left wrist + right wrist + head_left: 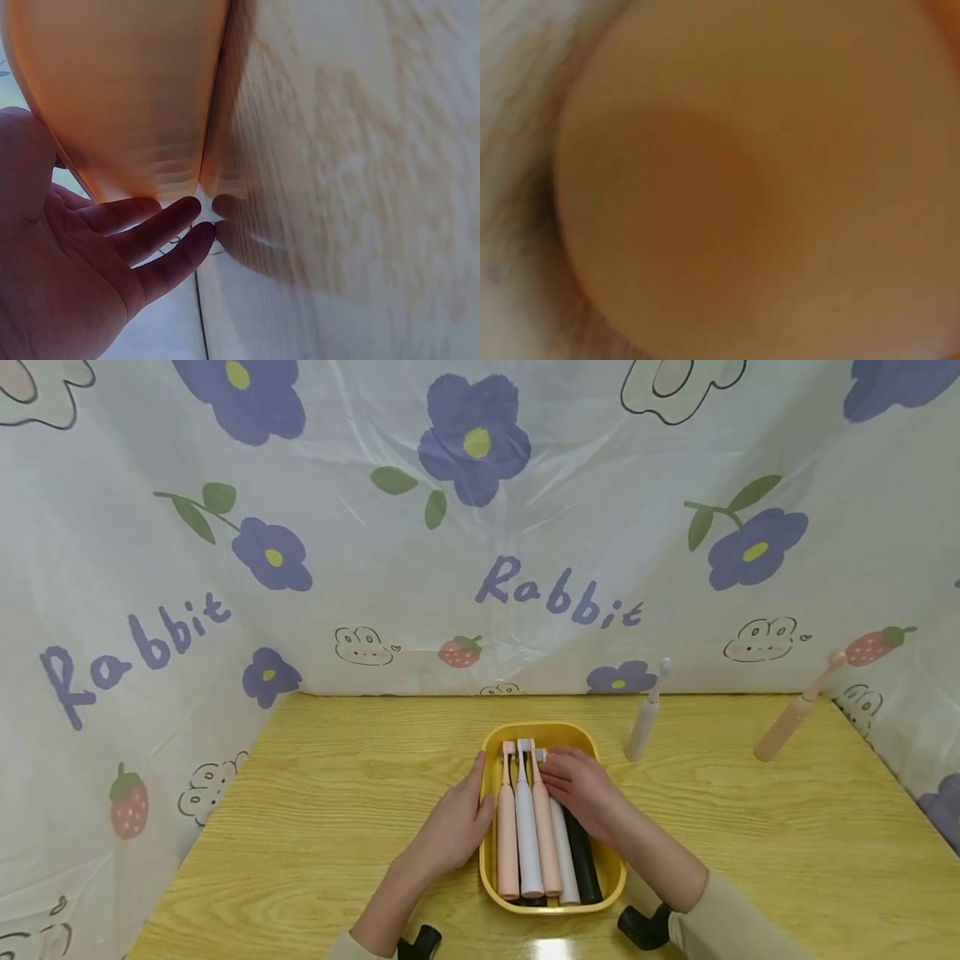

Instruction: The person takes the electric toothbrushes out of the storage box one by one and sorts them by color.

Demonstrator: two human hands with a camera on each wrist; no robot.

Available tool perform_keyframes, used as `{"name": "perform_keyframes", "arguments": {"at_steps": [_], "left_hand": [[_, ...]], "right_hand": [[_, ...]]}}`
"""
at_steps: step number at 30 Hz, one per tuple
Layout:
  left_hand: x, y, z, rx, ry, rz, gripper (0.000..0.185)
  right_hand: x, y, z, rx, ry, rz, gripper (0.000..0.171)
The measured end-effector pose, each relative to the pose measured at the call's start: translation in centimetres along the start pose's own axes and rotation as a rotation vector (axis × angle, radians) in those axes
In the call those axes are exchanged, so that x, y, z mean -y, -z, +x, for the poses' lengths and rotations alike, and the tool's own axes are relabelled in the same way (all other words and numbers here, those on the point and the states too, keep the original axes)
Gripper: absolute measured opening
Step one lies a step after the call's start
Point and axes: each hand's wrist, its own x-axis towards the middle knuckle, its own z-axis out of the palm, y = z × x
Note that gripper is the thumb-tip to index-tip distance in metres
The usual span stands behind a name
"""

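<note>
The left hand (450,831) lies flat against the outer wall of the yellow tray (551,733), fingers straight. The right hand (581,787) rests over the white toothbrush (562,847) and black toothbrush (583,860) inside; its grip is hidden, possibly pinching one. Five toothbrushes lie in the tray; a white one (645,722) and a pink one (787,722) stand on the table (337,793), well apart

The word "Rabbit" stands in purple letters on the flowered cloth backdrop (480,610) — once at twelve o'clock behind the table, once slanting at nine o'clock on the left panel — nothing else is legible.
</note>
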Motion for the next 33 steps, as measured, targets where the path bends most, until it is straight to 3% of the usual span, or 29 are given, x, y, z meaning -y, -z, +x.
{"name": "perform_keyframes", "arguments": {"at_steps": [12, 19, 27, 33], "left_hand": [[0.0, -0.1, 0.0, 0.022, 0.011, -0.022, 0.066], [-0.1, -0.2, 0.1, 0.023, 0.013, -0.015, 0.066], [-0.2, -0.1, 0.1, -0.009, -0.008, -0.012, 0.065], [-0.1, -0.1, 0.1, 0.004, 0.007, -0.008, 0.065]], "right_hand": [[-0.4, 0.2, 1.2, 0.022, -0.057, 0.033, 0.042], [0.1, 0.5, -0.3, 0.066, -0.067, -0.005, 0.051], [1.1, 0.8, -2.7, 0.225, -0.073, -0.038, 0.044], [1.6, 1.5, -4.4, 0.333, -0.034, -0.115, 0.05]]}}
